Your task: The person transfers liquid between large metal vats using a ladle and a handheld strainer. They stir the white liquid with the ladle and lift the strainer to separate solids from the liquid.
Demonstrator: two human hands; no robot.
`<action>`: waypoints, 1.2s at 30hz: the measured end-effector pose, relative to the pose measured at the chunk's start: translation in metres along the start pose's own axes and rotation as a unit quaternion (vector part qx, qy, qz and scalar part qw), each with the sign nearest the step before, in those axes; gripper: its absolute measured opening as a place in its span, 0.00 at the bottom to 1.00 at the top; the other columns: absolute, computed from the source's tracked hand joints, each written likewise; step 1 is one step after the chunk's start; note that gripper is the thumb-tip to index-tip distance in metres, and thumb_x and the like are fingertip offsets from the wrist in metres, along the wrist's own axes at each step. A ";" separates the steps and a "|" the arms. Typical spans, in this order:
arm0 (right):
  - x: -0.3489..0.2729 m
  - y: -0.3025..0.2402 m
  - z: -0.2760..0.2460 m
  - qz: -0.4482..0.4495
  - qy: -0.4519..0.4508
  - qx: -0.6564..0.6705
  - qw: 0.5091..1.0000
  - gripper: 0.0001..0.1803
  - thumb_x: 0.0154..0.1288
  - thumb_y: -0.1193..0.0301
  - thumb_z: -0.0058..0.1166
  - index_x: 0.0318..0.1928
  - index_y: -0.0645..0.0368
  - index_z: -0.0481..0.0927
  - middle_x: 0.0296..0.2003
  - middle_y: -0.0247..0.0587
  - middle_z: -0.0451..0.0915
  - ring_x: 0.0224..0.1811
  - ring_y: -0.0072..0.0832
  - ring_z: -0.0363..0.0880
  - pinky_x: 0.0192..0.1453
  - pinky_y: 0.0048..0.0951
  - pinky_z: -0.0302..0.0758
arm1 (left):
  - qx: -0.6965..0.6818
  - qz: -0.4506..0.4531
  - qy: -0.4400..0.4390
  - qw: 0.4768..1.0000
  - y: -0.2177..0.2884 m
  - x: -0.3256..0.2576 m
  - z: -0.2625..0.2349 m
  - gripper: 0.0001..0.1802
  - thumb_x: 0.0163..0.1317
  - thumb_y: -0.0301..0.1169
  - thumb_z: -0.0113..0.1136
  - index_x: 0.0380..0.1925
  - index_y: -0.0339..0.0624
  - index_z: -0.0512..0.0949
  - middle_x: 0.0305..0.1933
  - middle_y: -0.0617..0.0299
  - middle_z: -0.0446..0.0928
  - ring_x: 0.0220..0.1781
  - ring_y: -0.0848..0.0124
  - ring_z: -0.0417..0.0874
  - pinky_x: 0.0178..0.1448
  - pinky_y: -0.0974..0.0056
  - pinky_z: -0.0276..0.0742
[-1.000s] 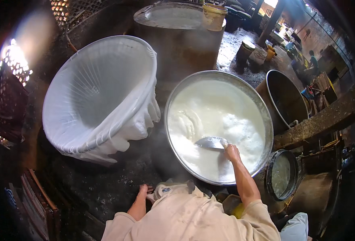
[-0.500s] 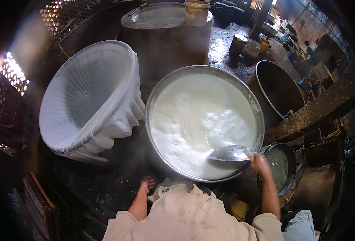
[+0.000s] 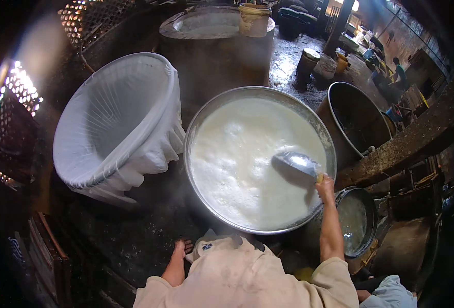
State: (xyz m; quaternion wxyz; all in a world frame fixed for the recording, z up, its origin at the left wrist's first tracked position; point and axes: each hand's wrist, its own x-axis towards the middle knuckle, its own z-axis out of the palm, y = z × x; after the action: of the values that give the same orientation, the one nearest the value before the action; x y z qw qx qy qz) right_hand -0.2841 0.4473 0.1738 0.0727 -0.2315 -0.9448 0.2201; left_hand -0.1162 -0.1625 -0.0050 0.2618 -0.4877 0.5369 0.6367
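Note:
A large round metal vat (image 3: 187, 154) full of milky white liquid (image 3: 247, 149) stands in front of me, with foam over its left side. My right hand (image 3: 325, 188) is closed round the handle of a broad metal scoop (image 3: 297, 161). The scoop's shiny head is over the right half of the liquid; whether it touches the surface I cannot tell. My left hand (image 3: 184, 246) hangs low near my body, below the vat's near left rim, fingers apart and nothing in it.
Left of the vat stands a wide tub lined with white cloth (image 3: 160, 149). To the right are a deep metal drum (image 3: 334, 110), a wooden beam (image 3: 391, 159) and a smaller basin of liquid (image 3: 352, 220). Behind, a bucket (image 3: 254, 20) sits on a large vessel's rim. Another person's sleeve (image 3: 391, 292) shows lower right.
My right hand has moved the scoop up and away from the vat's near right edge, farther over the liquid. The foam near it has thinned. My left hand is slightly lower.

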 end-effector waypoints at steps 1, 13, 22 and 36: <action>-0.002 0.005 0.015 -0.014 0.017 -0.017 1.000 0.13 0.44 0.73 0.48 0.34 0.65 0.73 0.17 0.47 0.74 0.12 0.30 0.73 0.13 0.31 0.70 | -0.011 0.003 -0.012 1.000 0.001 0.006 -0.003 0.21 0.60 0.44 0.34 0.45 0.45 0.69 0.38 0.58 0.75 0.34 0.64 0.77 0.36 0.58 0.72; -0.103 -0.104 0.092 0.054 -0.134 0.140 0.980 0.14 0.43 0.75 0.47 0.34 0.65 0.74 0.16 0.45 0.75 0.13 0.29 0.73 0.14 0.30 0.71 | 0.001 -0.008 0.014 1.000 0.025 0.009 -0.034 0.20 0.61 0.41 0.29 0.43 0.46 0.69 0.37 0.57 0.76 0.34 0.64 0.77 0.37 0.56 0.73; -0.167 -0.171 0.112 0.047 -0.177 0.144 0.973 0.23 0.41 0.74 0.51 0.43 0.67 0.72 0.19 0.46 0.76 0.13 0.29 0.73 0.16 0.29 0.74 | 0.022 0.014 -0.017 1.000 0.082 0.033 -0.043 0.21 0.61 0.41 0.31 0.45 0.42 0.68 0.41 0.54 0.75 0.35 0.62 0.77 0.39 0.56 0.73; -0.076 -0.323 0.013 -0.108 -0.154 0.105 0.977 0.21 0.40 0.74 0.51 0.41 0.63 0.73 0.22 0.50 0.77 0.20 0.39 0.77 0.27 0.35 0.76 | 0.033 0.037 -0.051 0.997 0.113 0.032 -0.073 0.25 0.60 0.41 0.33 0.53 0.39 0.62 0.50 0.50 0.70 0.44 0.59 0.75 0.49 0.55 0.69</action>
State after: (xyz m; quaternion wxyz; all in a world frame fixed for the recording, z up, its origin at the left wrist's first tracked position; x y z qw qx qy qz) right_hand -0.3507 0.1494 0.3045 -0.0259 -0.0823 -0.9358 0.3419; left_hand -0.2002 -0.2698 0.0180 0.2813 -0.4257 0.5615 0.6514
